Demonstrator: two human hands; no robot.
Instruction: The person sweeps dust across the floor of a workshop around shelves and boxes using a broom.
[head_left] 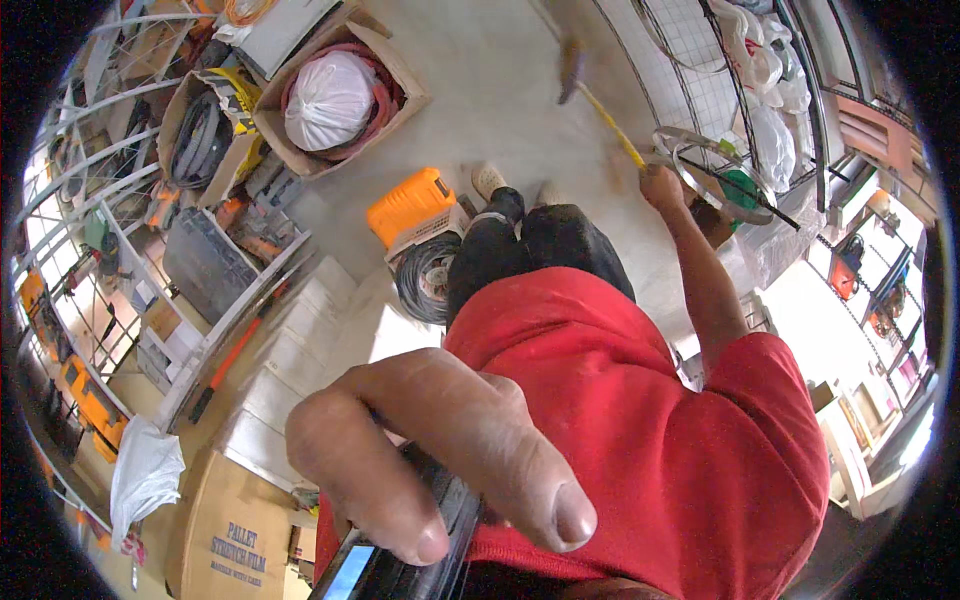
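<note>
Very close to the camera, my left hand point(430, 440) is bent over a black device point(450, 500); a small lit screen point(348, 572) shows below its fingers. Most of that device is hidden. Out to the right, my right hand point(660, 187) is closed round the yellow handle point(612, 125) of what looks like a broom. Its dark, brownish head point(571, 72) is smeared by motion over the grey floor, ahead of my shoes.
By my feet on the left stand an orange case point(410, 205) and a coil of grey cable point(425, 278). Beyond are an open cardboard box point(415, 100) with a white bag and crowded shelving point(290, 250). Wire racks point(690, 70) with plastic bags line the right.
</note>
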